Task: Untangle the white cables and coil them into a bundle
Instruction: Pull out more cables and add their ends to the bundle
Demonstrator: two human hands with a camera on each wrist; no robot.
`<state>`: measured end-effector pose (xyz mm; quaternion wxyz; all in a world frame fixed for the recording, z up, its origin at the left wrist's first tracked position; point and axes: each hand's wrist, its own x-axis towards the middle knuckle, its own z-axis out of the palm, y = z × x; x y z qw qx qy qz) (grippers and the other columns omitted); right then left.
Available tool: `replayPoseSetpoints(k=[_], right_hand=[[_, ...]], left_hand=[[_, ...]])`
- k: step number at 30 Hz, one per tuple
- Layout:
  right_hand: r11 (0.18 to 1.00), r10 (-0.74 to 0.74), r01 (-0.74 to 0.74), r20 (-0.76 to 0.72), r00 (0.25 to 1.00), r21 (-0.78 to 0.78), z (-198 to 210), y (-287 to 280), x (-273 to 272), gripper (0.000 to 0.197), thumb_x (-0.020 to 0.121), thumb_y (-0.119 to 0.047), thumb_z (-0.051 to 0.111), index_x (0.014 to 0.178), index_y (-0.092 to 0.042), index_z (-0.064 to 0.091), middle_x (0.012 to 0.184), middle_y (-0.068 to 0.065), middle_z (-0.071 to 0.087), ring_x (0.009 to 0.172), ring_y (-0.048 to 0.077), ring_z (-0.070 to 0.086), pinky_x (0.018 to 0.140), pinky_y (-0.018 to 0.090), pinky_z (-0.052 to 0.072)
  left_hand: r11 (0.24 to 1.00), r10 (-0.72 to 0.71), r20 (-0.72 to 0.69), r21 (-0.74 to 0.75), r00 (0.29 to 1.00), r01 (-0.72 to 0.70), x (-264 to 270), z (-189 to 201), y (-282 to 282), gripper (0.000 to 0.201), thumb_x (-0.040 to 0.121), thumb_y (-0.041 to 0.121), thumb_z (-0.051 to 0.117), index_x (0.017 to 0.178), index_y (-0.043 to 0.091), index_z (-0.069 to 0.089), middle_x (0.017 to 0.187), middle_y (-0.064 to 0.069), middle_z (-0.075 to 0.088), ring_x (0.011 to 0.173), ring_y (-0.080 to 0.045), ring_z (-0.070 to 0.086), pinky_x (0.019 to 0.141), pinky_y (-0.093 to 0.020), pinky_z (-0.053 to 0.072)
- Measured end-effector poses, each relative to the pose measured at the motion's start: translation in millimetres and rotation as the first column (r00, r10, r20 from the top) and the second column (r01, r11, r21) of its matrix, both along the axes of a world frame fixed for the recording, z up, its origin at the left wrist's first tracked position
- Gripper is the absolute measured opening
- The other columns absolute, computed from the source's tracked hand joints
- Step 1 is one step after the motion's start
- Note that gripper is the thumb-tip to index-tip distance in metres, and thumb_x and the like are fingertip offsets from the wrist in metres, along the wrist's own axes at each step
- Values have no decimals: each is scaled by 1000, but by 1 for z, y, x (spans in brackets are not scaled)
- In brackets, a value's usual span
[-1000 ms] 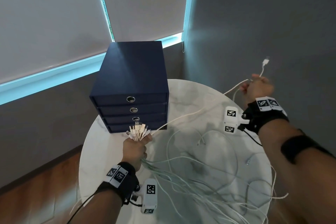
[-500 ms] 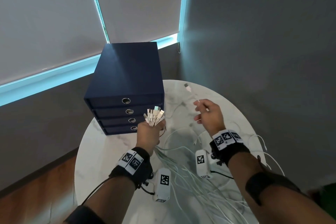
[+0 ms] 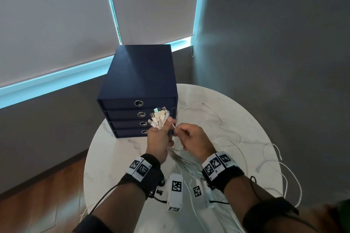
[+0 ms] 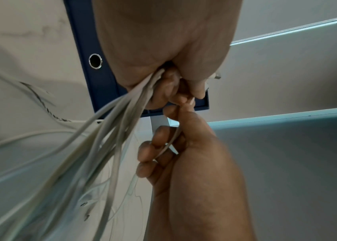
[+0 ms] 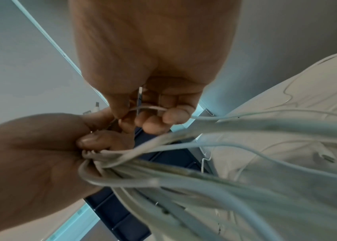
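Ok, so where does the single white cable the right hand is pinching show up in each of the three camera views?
Head: single cable at centre, between the right hand and left hand.
Left wrist: below centre, crossing the right hand's fingers.
Right wrist: above centre, running sideways between thumb and fingertips.
Shared landmark: the navy drawer box.

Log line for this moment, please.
left hand: grips bunch of white cable ends | right hand: pinches one white cable beside bunch | round white marble table: loose cables
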<state>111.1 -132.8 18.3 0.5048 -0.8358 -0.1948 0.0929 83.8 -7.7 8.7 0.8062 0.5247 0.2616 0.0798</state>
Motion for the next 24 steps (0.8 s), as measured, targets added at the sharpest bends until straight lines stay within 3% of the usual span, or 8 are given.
replayPoseSetpoints(k=[5, 9, 11, 13, 15, 18, 20, 24], right_hand=[[994, 78, -83, -76, 994, -70, -10, -10, -5, 18, 93, -29, 59, 78, -32, 69, 54, -10, 58, 48, 6, 51, 59, 28, 47], [990, 84, -102, -174, 981, -96, -23, -23, -10, 18, 93, -26, 62, 79, -25, 73, 59, -6, 60, 47, -1, 49, 52, 14, 40], [985, 49, -77, -171, 984, -157, -37, -35, -8, 15, 92, -25, 64, 82, -19, 75, 65, -4, 64, 54, 0, 54, 58, 21, 47], [962, -26, -14, -143, 989, -271, -54, -52, -2, 12, 90, -24, 67, 85, -17, 75, 76, -1, 70, 69, 8, 63, 75, 33, 54], [922, -167, 137, -54, 984, -362, -63, -68, 4, 9, 88, -22, 69, 89, -16, 76, 92, 5, 70, 88, 20, 65, 85, 32, 51], [792, -396, 433, 177, 901, -430, -58, -85, 11, 10, 89, -22, 69, 92, -26, 77, 100, 5, 56, 97, 25, 49, 84, 28, 38], [817, -455, 492, 186, 871, -302, -48, -84, 16, 15, 88, -16, 67, 91, -27, 77, 99, 4, 61, 92, 24, 55, 85, 30, 44], [877, -399, 424, -150, 904, 226, -10, -56, 4, 31, 92, 0, 50, 88, -18, 76, 89, 7, 72, 75, 19, 64, 71, 35, 55]], left_hand=[[996, 75, 20, -49, 997, -74, -5, -2, 0, 23, 98, 27, 64, 88, 8, 70, 68, 1, 57, 48, -6, 45, 42, -21, 35], [987, 131, 7, -99, 991, -130, -5, -7, 3, 23, 98, 28, 63, 99, 5, 66, 70, 2, 60, 60, -11, 52, 53, -24, 45], [970, 147, 18, -199, 989, -141, -6, -8, 4, 19, 99, 27, 62, 92, 9, 62, 67, 2, 58, 58, -14, 55, 56, -28, 51], [961, 136, 50, -251, 990, -119, -9, -6, 7, 25, 100, 28, 60, 81, 12, 55, 58, 3, 46, 47, -12, 43, 47, -25, 44], [983, 90, 61, -164, 994, -79, -13, -5, 11, 29, 101, 31, 59, 79, 12, 54, 54, 5, 37, 43, -9, 30, 39, -20, 28], [1000, -7, 3, -15, 1000, 7, -19, -12, 15, 27, 99, 30, 62, 81, 10, 59, 53, 6, 30, 43, -8, 25, 39, -19, 21], [997, -63, -63, 44, 996, 65, -23, -20, 13, 22, 95, 27, 67, 83, 9, 60, 55, 5, 29, 44, -10, 24, 39, -20, 21], [982, -123, -156, 123, 980, 143, -26, -28, 3, 17, 92, 19, 70, 90, 3, 65, 55, 1, 38, 43, -12, 29, 40, -22, 26]])
